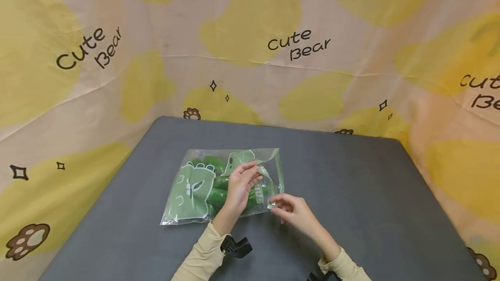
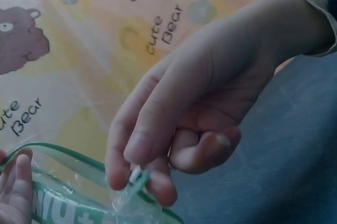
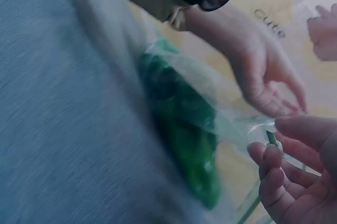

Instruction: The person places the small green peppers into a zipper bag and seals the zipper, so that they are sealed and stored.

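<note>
A clear zip bag (image 1: 193,196) with a green cartoon print lies on the table, its mouth to the right. Inside are several glossy green vegetables (image 1: 217,197), long and smooth like peppers. Over the bag's right part, my left hand (image 1: 239,187) pinches the green-edged mouth with its fingertips. My right hand (image 1: 295,212) pinches the near corner of that mouth between thumb and fingers. A small white and green piece (image 2: 138,177) shows at the right fingertips in the left wrist view. The mouth gapes between the hands.
The grey table (image 1: 351,194) stretches around the bag. A patterned cloth (image 1: 242,25) with bears and lettering hangs behind it and on both sides. A black wrist camera (image 1: 236,246) sits on the left wrist.
</note>
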Tool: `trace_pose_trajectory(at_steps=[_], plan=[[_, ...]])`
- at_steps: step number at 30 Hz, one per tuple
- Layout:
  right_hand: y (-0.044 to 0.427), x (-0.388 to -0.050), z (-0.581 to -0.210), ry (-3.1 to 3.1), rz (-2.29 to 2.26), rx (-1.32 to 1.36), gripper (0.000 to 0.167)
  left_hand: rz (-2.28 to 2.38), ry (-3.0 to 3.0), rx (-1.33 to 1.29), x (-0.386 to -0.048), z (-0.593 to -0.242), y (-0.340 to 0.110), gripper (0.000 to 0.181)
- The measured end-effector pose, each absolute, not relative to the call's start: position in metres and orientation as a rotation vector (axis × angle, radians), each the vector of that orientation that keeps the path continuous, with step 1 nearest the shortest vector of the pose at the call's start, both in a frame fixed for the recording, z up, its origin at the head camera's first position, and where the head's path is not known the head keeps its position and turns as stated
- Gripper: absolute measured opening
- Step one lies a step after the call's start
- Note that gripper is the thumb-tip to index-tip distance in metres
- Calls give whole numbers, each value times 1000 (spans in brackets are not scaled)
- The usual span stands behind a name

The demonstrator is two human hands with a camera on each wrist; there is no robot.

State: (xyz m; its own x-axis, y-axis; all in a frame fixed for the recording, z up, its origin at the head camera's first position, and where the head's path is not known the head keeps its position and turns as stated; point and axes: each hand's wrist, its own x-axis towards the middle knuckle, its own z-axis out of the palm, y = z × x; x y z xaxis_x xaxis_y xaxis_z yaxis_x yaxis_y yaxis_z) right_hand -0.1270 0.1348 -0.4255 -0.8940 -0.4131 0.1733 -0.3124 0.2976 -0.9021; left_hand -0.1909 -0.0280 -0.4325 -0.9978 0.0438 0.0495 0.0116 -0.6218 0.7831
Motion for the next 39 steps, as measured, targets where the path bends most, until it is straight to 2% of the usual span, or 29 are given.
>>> trace_pose_trajectory(at_steps=[11,14,17,21,24,30,34,39], plan=[[149,-124,-455,2470,-1632,-627,11,2576,1503,185,-182,-465,-8,32],[150,-120,-459,2485,-1591,-631,10,2505,1616,223,-173,-473,-5,30],[153,-116,-463,2502,-1537,-662,9,2369,1894,393,-159,-484,-6,23],[158,-113,-477,2566,-1535,-832,9,1991,2365,826,-138,-501,-12,9],[164,-113,-497,2665,-1550,-967,13,1701,2534,1100,-126,-511,-18,8],[167,-117,-522,2805,-1429,-1123,12,1234,2774,1376,-116,-520,-20,7],[167,-119,-519,2846,-1341,-1199,15,901,2964,1569,-112,-517,-16,4],[171,-119,-510,2856,-1285,-1202,17,590,3102,1646,-105,-515,-6,11]])
